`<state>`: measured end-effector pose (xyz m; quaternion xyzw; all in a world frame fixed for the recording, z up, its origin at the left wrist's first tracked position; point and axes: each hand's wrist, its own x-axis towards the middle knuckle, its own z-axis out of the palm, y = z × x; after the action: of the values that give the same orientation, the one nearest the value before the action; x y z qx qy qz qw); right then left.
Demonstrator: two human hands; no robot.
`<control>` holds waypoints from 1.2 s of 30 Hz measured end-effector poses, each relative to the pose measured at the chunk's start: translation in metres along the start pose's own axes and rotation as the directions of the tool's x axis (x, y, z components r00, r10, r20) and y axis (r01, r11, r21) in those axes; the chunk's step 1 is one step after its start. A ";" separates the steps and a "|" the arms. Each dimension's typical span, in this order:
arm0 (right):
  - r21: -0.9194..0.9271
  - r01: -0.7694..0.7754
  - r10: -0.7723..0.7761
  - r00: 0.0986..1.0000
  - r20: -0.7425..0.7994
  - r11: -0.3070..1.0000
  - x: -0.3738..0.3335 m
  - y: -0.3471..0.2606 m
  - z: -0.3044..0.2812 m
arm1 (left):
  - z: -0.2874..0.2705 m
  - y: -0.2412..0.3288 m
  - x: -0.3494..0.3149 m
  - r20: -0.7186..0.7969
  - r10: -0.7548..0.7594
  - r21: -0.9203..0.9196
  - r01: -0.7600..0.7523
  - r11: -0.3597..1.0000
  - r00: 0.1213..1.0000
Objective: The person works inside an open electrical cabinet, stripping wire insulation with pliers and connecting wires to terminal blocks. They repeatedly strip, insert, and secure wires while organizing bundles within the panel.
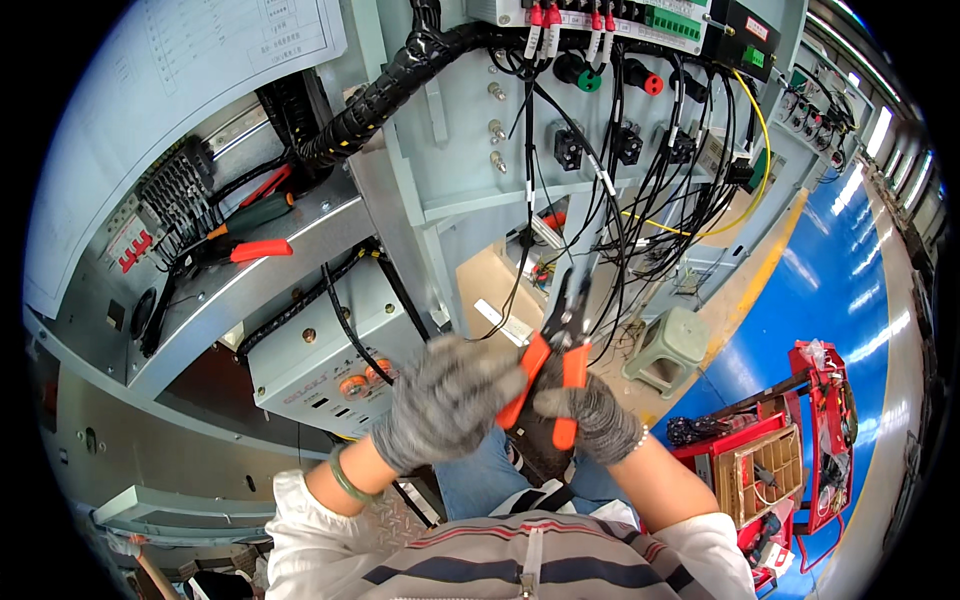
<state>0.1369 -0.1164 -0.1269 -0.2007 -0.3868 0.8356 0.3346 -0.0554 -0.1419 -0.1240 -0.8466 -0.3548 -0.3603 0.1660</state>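
Observation:
In front of my body, my right hand [605, 415], in a grey knitted glove, holds a pair of pliers [572, 372] with orange-red handles. The handles are spread apart, and the dark jaws point up toward the cabinet. Beside the left handle is my left hand [445, 395], gloved the same way and smeared by motion; its fingers are not clear. A thin black wire [512, 315] hangs down and ends close to that hand. Above the pliers, a bunch of loose black wires [640, 240] with white sleeves hangs from the grey cabinet panel [465, 150].
On a metal ledge at left lie red-handled pliers [262, 250] and a screwdriver [262, 212]. Below stands a light-grey device box [330, 350]. A paper drawing [200, 70] covers the upper left. At right are a green stool [668, 350] and a red tool cart [820, 440].

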 end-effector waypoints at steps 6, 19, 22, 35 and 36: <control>-0.371 0.219 -0.290 0.946 -0.145 0.902 0.030 -0.024 -0.032 | -0.017 -0.029 0.053 -0.234 -0.120 -0.082 0.103 0.991 0.965; -1.000 0.003 -0.903 0.429 0.013 -0.014 0.075 -0.048 -0.028 | -0.009 -0.046 0.125 -0.216 -0.502 -0.577 0.306 0.757 0.837; -0.992 -0.057 -0.913 0.399 0.085 -0.117 0.082 -0.059 -0.025 | -0.013 -0.045 0.133 -0.167 -0.563 -0.594 0.373 0.713 0.809; -0.998 -0.037 -0.860 0.510 0.030 -0.057 0.092 -0.079 -0.014 | -0.018 -0.042 0.137 -0.159 -0.538 -0.615 0.343 0.710 0.828; -0.997 -0.052 -0.852 0.523 0.019 -0.055 0.092 -0.080 -0.014 | -0.019 -0.041 0.138 -0.155 -0.536 -0.616 0.343 0.709 0.830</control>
<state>0.1136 -0.0057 -0.0797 -0.4966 -0.7154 0.0610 0.4877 -0.0271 -0.0570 -0.0095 -0.6744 -0.3940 -0.6112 -0.1277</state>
